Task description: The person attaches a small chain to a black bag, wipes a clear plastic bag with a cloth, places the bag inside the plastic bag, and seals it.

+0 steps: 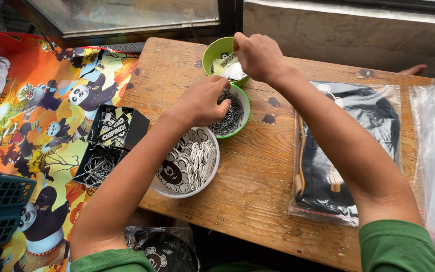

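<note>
While the right hand (pixel 259 56) pinches a small tag (pixel 227 60) over the green bowl (pixel 212 50) at the counter's (pixel 258 176) far edge, the left hand (pixel 201 103) closes its fingertips on chains (pixel 230 118) in the bowl just nearer.

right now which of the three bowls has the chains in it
The middle green-rimmed bowl, under the left hand. The far green bowl holds small tags; the near white bowl holds round badges.
</note>
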